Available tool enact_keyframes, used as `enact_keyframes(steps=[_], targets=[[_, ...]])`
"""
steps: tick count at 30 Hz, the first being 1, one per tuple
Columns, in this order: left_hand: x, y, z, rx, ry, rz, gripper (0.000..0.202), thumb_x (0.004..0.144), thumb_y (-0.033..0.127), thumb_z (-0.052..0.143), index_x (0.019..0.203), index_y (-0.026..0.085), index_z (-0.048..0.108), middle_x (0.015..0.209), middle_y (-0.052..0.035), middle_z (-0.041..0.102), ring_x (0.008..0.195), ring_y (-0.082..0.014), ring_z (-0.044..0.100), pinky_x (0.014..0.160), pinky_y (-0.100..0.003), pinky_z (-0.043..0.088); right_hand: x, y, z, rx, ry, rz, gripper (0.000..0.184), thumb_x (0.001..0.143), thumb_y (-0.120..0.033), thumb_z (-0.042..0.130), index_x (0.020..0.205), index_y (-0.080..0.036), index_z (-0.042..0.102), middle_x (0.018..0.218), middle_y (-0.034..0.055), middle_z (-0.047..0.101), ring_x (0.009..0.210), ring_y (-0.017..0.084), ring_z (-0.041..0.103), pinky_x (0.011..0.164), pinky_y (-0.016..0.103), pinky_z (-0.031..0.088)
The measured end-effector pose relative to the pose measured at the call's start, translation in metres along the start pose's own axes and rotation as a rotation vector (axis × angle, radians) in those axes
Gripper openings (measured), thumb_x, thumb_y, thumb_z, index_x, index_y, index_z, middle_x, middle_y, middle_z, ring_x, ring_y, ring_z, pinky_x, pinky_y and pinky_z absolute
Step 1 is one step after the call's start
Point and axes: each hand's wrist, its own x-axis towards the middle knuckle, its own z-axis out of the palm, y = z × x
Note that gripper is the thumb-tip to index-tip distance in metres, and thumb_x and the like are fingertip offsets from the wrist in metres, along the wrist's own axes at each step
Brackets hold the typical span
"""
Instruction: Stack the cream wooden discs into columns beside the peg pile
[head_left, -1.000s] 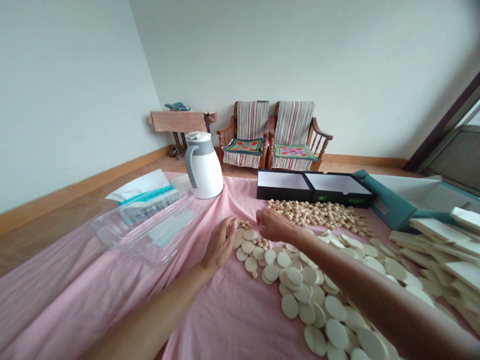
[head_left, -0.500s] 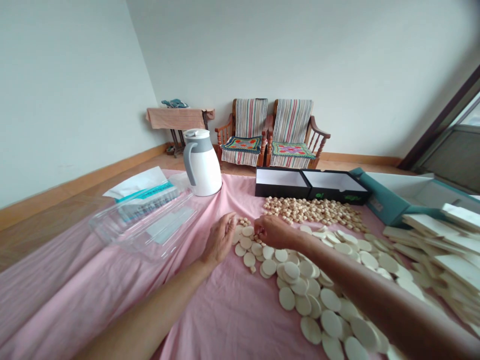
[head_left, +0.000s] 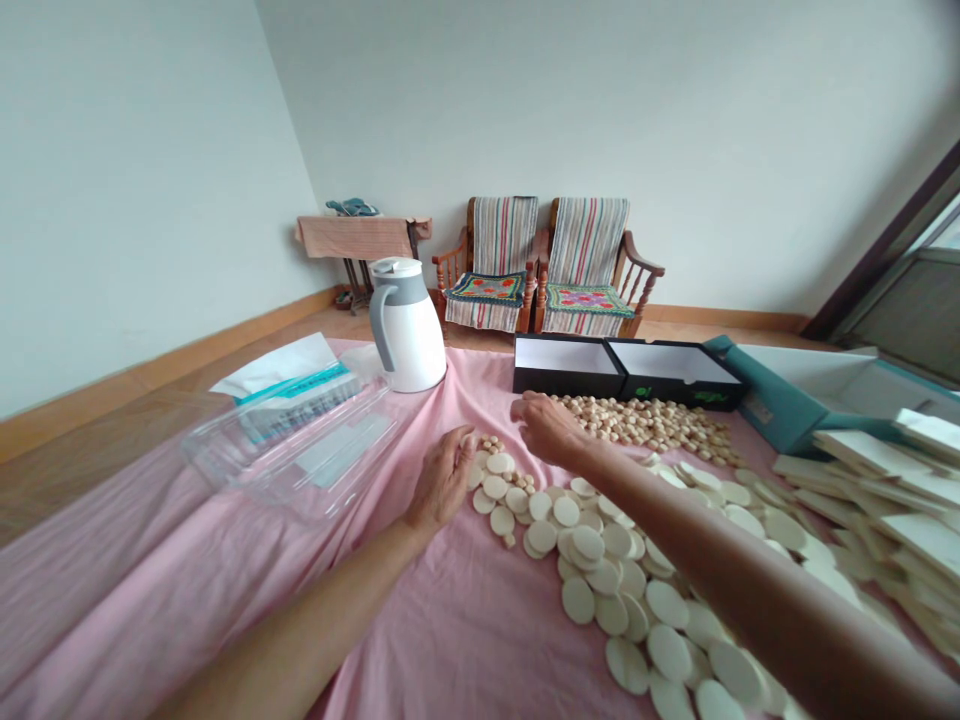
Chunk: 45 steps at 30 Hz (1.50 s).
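Note:
My left hand [head_left: 442, 482] rests cupped on the pink cloth [head_left: 420, 620], its fingertips beside a small cluster of little beige round pieces [head_left: 491, 446]. I cannot see whether anything lies inside its curl. My right hand [head_left: 549, 430] reaches forward with loose, extended fingers, close to the left edge of a larger heap of the same small pieces [head_left: 645, 424]. Flat cream discs [head_left: 589, 545] lie overlapping in a long band below both hands, running toward the lower right under my right forearm.
A clear plastic tray [head_left: 292, 450] lies left of my hands, with a tissue packet [head_left: 277, 365] behind it. A white jug [head_left: 407, 330] stands behind them. Open black boxes [head_left: 570, 365] sit beyond the heap. Stacked cream slabs [head_left: 885, 490] and a teal-edged box [head_left: 787, 405] lie right.
My right hand has moved slightly forward, and its bunched fingers have loosened and extended. My left hand has stayed almost still.

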Motion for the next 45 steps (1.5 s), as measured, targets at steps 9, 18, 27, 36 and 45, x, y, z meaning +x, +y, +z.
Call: enact_keyframes(steps=[9,18,27,36,45], targets=[[0.001,-0.002,0.0,-0.032,0.065,-0.005,0.04,0.095,0.041,0.03,0.118,0.017,0.053,0.119,-0.0105,0.059,0.114,-0.0198,0.054,0.1,-0.037,0.042,0.014,-0.03,0.023,0.034,-0.087,-0.061,0.022,0.081,-0.019,0.052,0.098,-0.013,0.064,0.101,0.0128,0.064,0.094,0.019,0.06,0.078,0.025,0.041],[0.001,-0.002,0.0,-0.021,0.054,0.009,0.039,0.095,0.04,0.03,0.118,0.017,0.053,0.118,-0.0102,0.06,0.113,-0.0198,0.054,0.1,-0.037,0.042,0.007,0.001,0.009,-0.011,-0.04,0.097,0.02,0.081,-0.013,0.049,0.095,-0.012,0.063,0.092,0.0136,0.063,0.083,0.02,0.059,0.069,0.026,0.041],[0.001,-0.001,0.0,-0.048,0.079,-0.016,0.04,0.096,0.04,0.029,0.119,0.018,0.052,0.122,-0.0091,0.058,0.116,-0.0186,0.052,0.102,-0.035,0.04,0.009,-0.011,0.005,0.046,-0.011,0.004,0.027,0.083,-0.017,0.051,0.107,-0.017,0.061,0.106,0.0105,0.061,0.095,0.018,0.057,0.08,0.024,0.04],[0.001,-0.002,0.0,-0.059,0.058,-0.009,0.039,0.095,0.04,0.03,0.119,0.017,0.051,0.122,-0.0096,0.059,0.116,-0.0187,0.054,0.1,-0.034,0.042,0.022,-0.043,0.029,0.096,-0.047,-0.063,0.029,0.084,-0.027,0.053,0.103,-0.009,0.063,0.102,0.0163,0.063,0.088,0.021,0.06,0.073,0.025,0.042],[0.001,-0.003,0.001,-0.016,0.016,0.0,0.04,0.096,0.041,0.029,0.119,0.017,0.051,0.119,-0.0098,0.06,0.112,-0.0196,0.056,0.098,-0.036,0.044,0.024,-0.03,0.035,0.102,-0.023,0.001,0.019,0.078,-0.023,0.056,0.09,-0.013,0.066,0.09,0.0119,0.065,0.083,0.019,0.06,0.07,0.024,0.042]])
